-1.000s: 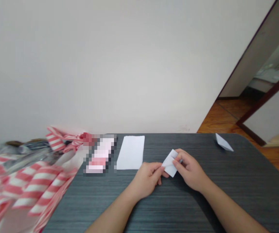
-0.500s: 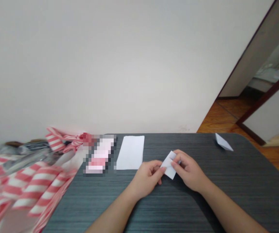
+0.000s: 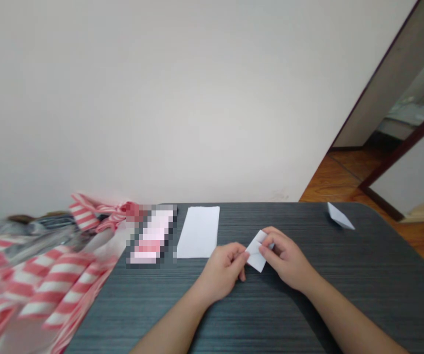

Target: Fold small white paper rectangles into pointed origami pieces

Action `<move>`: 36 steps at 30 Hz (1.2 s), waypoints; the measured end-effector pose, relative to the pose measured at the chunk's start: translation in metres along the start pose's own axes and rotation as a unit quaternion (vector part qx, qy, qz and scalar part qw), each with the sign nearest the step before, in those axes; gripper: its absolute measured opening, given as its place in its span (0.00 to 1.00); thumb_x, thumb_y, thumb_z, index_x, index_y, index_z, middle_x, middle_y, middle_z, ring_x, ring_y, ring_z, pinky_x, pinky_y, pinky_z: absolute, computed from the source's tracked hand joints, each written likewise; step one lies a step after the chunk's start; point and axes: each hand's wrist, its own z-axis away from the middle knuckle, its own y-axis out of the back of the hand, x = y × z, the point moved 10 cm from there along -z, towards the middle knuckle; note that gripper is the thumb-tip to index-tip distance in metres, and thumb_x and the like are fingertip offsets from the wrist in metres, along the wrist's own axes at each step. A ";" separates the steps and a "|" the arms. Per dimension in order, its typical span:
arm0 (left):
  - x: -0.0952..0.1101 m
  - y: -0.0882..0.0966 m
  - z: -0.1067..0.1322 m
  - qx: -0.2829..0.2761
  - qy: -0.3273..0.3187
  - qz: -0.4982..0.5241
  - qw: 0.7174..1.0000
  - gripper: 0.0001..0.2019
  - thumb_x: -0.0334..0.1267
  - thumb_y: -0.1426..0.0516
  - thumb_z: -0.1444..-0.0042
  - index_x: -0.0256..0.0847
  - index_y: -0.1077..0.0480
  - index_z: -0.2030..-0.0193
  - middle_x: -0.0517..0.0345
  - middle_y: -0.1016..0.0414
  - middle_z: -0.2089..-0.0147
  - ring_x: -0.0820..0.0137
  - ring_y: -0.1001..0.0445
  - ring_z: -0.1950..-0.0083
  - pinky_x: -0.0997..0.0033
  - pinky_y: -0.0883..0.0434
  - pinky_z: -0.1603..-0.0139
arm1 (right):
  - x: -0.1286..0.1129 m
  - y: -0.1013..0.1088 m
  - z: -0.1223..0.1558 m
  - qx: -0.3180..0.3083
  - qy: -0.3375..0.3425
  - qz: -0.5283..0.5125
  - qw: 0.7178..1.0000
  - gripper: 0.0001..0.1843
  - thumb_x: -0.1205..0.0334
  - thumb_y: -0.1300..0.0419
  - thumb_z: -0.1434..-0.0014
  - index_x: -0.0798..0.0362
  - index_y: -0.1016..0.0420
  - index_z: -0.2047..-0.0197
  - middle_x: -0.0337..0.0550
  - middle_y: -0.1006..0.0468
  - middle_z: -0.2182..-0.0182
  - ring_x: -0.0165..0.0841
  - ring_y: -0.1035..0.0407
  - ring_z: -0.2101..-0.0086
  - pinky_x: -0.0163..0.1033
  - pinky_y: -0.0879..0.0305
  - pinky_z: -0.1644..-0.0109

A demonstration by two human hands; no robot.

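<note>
A small folded piece of white paper [image 3: 257,250] is held tilted between my two hands, over the dark table. My left hand [image 3: 224,270] pinches its left corner between thumb and fingers. On the opposite side, my right hand [image 3: 287,258] grips the right edge, its thumb and forefinger on the upper face and other fingers behind. A crease runs across the middle of the paper. Its far corner on the right is partly covered by my right fingers.
A stack of white paper sheets [image 3: 198,232] lies left of my hands, beside a blurred-out pinkish item [image 3: 153,236]. A folded white paper piece [image 3: 339,216] sits at the back right of the dark table [image 3: 363,280]. Striped red-and-white fabric [image 3: 53,280] is heaped at the left.
My left thumb has slid slightly left, toward the paper's corner. The paper has shifted very little, and my right hand stays almost where it was.
</note>
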 end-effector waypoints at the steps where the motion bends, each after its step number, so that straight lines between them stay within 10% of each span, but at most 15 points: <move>1: 0.000 0.000 0.000 0.000 -0.001 0.001 1.000 0.17 0.48 0.51 0.37 0.38 0.30 0.67 0.61 0.28 0.79 0.74 0.34 0.78 0.76 0.40 0.73 | 0.000 0.000 0.000 0.000 -0.001 -0.001 1.000 0.08 0.64 0.43 0.38 0.52 0.32 0.70 0.44 0.30 0.60 0.33 0.34 0.65 0.36 0.37 0.64; 20: -0.001 -0.002 0.000 -0.011 0.000 -0.021 1.000 0.19 0.49 0.50 0.38 0.38 0.30 0.70 0.60 0.29 0.79 0.73 0.33 0.77 0.76 0.42 0.74 | -0.011 -0.009 -0.003 -0.040 0.008 0.021 0.999 0.10 0.66 0.43 0.39 0.52 0.34 0.72 0.42 0.29 0.67 0.33 0.33 0.66 0.38 0.37 0.62; 24: -0.001 0.001 0.000 0.009 0.002 -0.005 1.000 0.18 0.49 0.51 0.38 0.38 0.31 0.71 0.61 0.30 0.80 0.74 0.35 0.78 0.76 0.41 0.74 | 0.007 -0.009 -0.001 0.003 -0.050 -0.108 0.993 0.07 0.61 0.40 0.41 0.49 0.36 0.62 0.40 0.30 0.64 0.31 0.32 0.69 0.36 0.34 0.67; 28: -0.004 0.005 -0.001 0.034 0.013 0.045 0.998 0.17 0.49 0.50 0.38 0.39 0.31 0.69 0.64 0.32 0.83 0.75 0.40 0.81 0.76 0.43 0.76 | 0.025 -0.011 0.001 0.059 -0.134 -0.244 0.959 0.27 0.58 0.35 0.48 0.45 0.45 0.50 0.38 0.29 0.64 0.28 0.33 0.75 0.31 0.37 0.77; 36: 0.006 0.004 0.002 0.032 -0.010 0.046 0.998 0.18 0.48 0.50 0.37 0.38 0.31 0.72 0.62 0.31 0.82 0.75 0.37 0.80 0.75 0.41 0.74 | 0.037 -0.031 0.010 -0.035 -0.248 -0.197 0.948 0.08 0.59 0.37 0.45 0.55 0.25 0.64 0.34 0.31 0.82 0.24 0.42 0.83 0.29 0.50 0.82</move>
